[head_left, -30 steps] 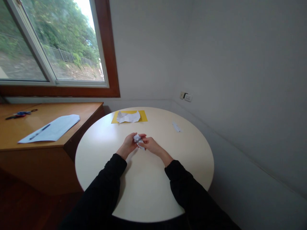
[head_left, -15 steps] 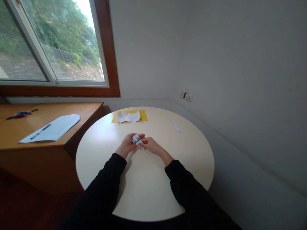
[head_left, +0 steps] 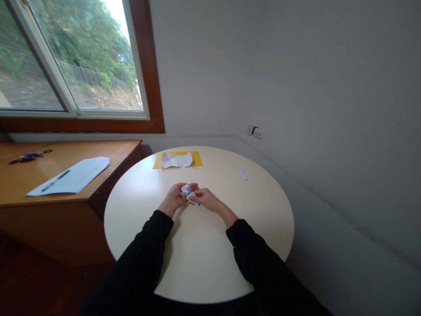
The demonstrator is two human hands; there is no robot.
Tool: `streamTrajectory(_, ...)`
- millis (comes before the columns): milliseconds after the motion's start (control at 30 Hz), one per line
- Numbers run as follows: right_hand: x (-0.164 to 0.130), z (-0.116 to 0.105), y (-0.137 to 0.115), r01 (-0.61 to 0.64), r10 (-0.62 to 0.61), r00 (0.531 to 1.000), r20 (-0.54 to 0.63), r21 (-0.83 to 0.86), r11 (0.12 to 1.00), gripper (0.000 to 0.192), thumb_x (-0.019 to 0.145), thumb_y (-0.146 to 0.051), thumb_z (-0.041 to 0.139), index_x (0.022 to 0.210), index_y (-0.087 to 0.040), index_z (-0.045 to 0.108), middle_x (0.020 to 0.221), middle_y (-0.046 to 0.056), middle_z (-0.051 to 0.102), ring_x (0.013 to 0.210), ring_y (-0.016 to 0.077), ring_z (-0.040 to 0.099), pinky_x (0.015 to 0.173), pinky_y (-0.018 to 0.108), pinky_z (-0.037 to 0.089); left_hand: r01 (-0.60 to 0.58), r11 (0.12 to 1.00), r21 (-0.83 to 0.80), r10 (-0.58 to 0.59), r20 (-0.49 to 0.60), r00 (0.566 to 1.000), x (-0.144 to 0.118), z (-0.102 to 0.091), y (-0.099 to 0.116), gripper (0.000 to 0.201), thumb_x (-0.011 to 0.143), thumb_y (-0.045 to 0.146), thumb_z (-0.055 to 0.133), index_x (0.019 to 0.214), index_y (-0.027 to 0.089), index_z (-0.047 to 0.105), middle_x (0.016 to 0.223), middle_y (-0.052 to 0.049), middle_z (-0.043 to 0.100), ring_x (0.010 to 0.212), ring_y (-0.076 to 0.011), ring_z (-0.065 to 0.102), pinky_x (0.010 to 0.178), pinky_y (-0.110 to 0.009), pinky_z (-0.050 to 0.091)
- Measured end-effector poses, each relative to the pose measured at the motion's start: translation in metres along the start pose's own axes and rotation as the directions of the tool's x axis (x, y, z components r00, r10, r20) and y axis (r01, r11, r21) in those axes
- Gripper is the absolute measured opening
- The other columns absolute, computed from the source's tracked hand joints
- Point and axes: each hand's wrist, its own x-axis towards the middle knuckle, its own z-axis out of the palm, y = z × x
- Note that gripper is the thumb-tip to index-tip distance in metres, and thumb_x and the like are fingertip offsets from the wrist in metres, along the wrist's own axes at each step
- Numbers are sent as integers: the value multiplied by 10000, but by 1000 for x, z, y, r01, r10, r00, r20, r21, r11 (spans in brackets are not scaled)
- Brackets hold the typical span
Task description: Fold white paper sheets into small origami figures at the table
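No lettering can be read anywhere (paper marks too small).

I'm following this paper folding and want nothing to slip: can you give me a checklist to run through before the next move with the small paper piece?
1. Left hand grips the small folded paper: ok.
2. Right hand grips it too: ok.
3. Paper held above the round table, not dropped: ok.
4. Bare tabletop in front of the hands: ok.
5. Crumpled white sheet on the yellow sheet lies apart from the hands: ok.
6. Crease sharp and aligned: cannot tell, too small.
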Motion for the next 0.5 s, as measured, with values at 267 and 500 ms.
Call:
streamTrajectory(267, 0, 0, 0, -12, 12, 1000, 2, 5, 1000, 401, 657, -511, 608, 650, -111, 637, 613, 19, 558, 559, 97, 438, 529, 239, 316, -29, 999, -38, 26, -74, 997, -3, 6, -1, 222, 692, 78, 411, 815, 58, 595, 646, -117, 644, 627, -222, 636, 594, -323, 488)
streamTrajectory(500, -1, 1, -5, -1, 1, 1000, 8, 28, 1000, 411, 642, -525, 610, 587, -118, 584, 584, 9, 541, 553, 93, 424, 541, 244, 313, -43, 994, -96, 32, -110, 993, -2, 9, -1, 280, 680, 44, 397, 889, 49, 583, 647, -112, 644, 638, -218, 643, 637, -328, 513)
